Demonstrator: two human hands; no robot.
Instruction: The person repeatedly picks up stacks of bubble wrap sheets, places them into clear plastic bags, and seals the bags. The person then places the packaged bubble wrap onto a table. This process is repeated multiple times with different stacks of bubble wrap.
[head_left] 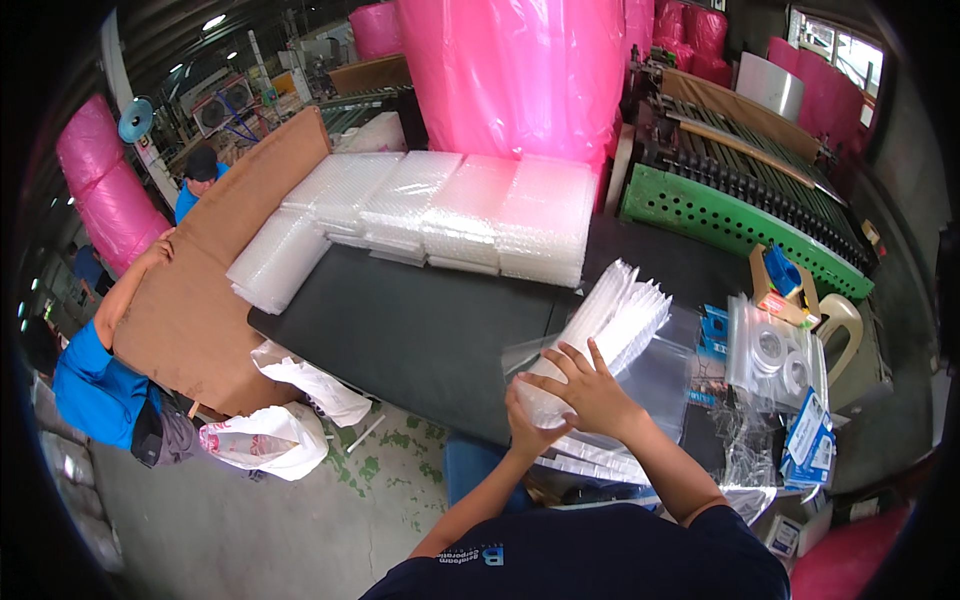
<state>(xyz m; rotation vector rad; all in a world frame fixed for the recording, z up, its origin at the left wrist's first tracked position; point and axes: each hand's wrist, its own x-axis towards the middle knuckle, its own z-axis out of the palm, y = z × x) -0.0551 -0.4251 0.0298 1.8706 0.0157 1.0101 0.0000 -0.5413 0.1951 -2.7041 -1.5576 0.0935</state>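
Observation:
A folded stack of bubble-wrap sheets (627,325) lies on the right part of the black table, its far ends fanned out. My left hand (533,432) grips the near end of the stack, thumb up along the side. Over the top of the same end, my right hand (592,392) rests with its fingers spread. A clear plastic bag (667,375) lies flat beneath and to the right of the stack. How far the left fingers reach under the sheets is hidden.
Several piles of bubble wrap (465,205) line the far side of the black table (400,310). Tape rolls (768,348) and a small cardboard box (785,290) are at right. Another person (100,385) stands at left by a large cardboard sheet (200,310). White bags (268,440) sit on the floor.

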